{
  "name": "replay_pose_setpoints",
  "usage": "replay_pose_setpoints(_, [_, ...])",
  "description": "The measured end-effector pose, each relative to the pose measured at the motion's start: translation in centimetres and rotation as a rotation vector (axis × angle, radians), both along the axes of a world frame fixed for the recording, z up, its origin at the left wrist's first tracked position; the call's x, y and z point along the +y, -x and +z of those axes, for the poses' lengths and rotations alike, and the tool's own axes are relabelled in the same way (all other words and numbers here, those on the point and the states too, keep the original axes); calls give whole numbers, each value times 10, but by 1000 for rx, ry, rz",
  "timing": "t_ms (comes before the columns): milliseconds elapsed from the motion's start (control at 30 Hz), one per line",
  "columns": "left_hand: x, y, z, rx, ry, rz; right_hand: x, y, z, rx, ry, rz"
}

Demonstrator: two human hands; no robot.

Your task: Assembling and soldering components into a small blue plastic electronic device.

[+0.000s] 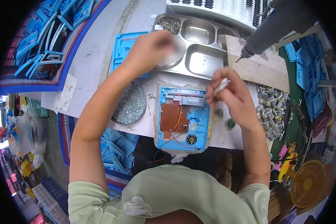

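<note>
In front of me lies an open blue plastic housing (201, 128) with a brown circuit board (170, 118), a grey slotted part (190, 100), thin wires and a small round speaker (191, 139). My left hand (153, 50) reaches over the left side of a steel compartment tray (204, 48). Its fingertips are smeared by motion near a whitish blur, so their grip does not show. To the right of the housing, above its upper corner, my right hand (231, 93) is closed with fingers pinched. A small white piece (222, 86) shows at its fingers; its kind is unclear.
A round dish of small metal parts (130, 103) stands left of the housing. An electric screwdriver (263, 35) hangs at upper right over a flat board (259, 61). Small metal blocks (271, 112) are heaped at right. A yellow fan (308, 183) stands lower right.
</note>
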State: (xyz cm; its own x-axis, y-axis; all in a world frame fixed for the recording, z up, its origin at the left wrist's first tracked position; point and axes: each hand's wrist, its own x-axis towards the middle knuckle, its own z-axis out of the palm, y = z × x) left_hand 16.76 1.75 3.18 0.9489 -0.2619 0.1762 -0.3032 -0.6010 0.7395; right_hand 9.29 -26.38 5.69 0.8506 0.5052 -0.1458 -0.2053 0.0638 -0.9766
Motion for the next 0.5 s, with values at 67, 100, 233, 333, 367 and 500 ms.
replay_pose_setpoints(67, [-7,19,15,-53,34,-59,10,-27,-7,101,-109,41])
replay_pose_setpoints(100, [-13,28,23,-32,65,-62,12,-35,-8,153,-157,56])
replay_pose_setpoints(233, [-22,44,27,-220,2,-165,45,-50,-15,-271,278,-130])
replay_pose_setpoints(333, [-20,42,24,-154,76,-152,39,-60,-5,-13,148,4])
replay_pose_setpoints(367, [-19,42,24,-101,98,-142,39,-59,-6,-41,127,-13])
replay_pose_setpoints(500, [-21,36,22,265,363,-160,41,-57,-17,-176,11,-98])
